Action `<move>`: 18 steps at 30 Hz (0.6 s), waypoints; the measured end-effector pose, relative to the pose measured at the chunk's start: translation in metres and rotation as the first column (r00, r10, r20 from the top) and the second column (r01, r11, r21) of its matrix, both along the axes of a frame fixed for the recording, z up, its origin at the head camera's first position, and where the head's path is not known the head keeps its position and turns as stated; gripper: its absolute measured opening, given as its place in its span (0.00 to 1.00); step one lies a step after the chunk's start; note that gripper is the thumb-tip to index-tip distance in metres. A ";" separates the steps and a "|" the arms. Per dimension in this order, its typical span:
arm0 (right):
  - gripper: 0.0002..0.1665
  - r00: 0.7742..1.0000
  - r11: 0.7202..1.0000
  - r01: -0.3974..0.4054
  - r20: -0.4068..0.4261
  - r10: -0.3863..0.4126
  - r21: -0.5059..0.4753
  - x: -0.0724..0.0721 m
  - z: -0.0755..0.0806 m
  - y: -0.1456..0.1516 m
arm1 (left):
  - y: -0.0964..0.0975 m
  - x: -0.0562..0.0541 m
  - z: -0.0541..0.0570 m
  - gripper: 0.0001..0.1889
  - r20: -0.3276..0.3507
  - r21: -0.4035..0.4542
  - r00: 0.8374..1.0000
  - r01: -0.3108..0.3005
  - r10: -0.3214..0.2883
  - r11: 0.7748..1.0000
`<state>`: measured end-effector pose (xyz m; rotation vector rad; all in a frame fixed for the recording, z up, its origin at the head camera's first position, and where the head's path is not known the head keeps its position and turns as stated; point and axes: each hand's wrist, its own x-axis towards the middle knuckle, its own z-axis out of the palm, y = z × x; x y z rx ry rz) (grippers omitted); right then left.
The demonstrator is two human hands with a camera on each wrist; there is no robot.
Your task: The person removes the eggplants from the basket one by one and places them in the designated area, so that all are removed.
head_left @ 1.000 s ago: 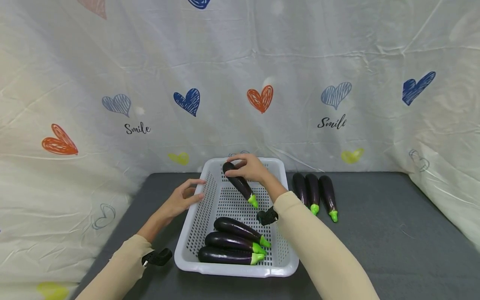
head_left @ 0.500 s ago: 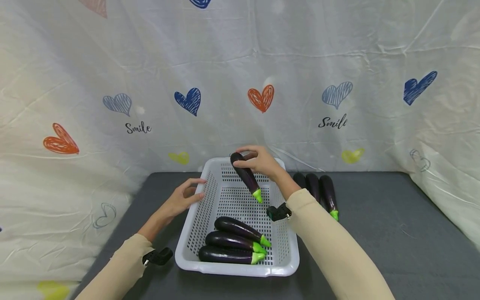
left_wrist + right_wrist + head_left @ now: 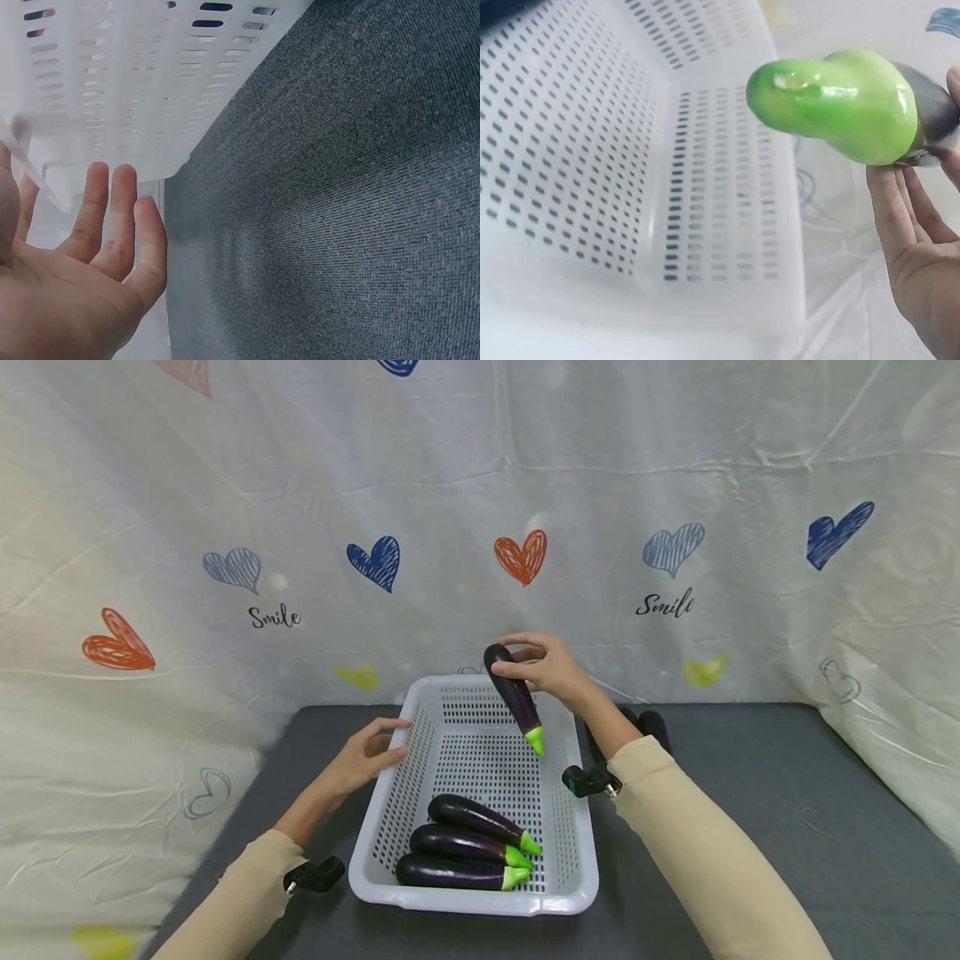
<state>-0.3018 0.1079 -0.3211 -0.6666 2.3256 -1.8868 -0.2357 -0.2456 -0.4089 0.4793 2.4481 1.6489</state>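
Note:
My right hand (image 3: 551, 670) holds an eggplant (image 3: 516, 697) by its rounded dark end, over the far right part of a white perforated plastic basket (image 3: 474, 903). Its green stem end hangs down toward me, and this green cap (image 3: 870, 105) looms large in the right wrist view. Three more eggplants (image 3: 468, 842) lie side by side across the near end of the basket, stems to the right. At the basket's left rim my left hand (image 3: 365, 758) touches with thumb and index finger. In the left wrist view, the other fingers (image 3: 124, 217) extend loosely along the outer wall.
Beyond the basket's right side, more eggplants (image 3: 654, 727) lie on the dark grey table (image 3: 750, 827), mostly hidden behind my right forearm. A pale curtain (image 3: 450, 468) printed with hearts hangs right behind the table's far edge.
My right hand has lifted the eggplant and carried it right and away, from inside the basket to above its far right part. My left hand and the basket have stayed put.

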 end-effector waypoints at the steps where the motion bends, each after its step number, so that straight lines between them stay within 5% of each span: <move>1: 0.30 1.000 1.000 0.005 -0.006 -0.005 0.002 0.001 0.001 0.003 | 0.000 0.000 0.000 0.27 -0.003 -0.003 1.000 -0.002 0.002 1.000; 18: 0.32 0.996 0.996 0.090 -0.022 -0.091 -0.019 0.011 0.000 0.062 | -0.001 0.002 0.002 0.27 -0.005 0.008 1.000 0.002 -0.002 1.000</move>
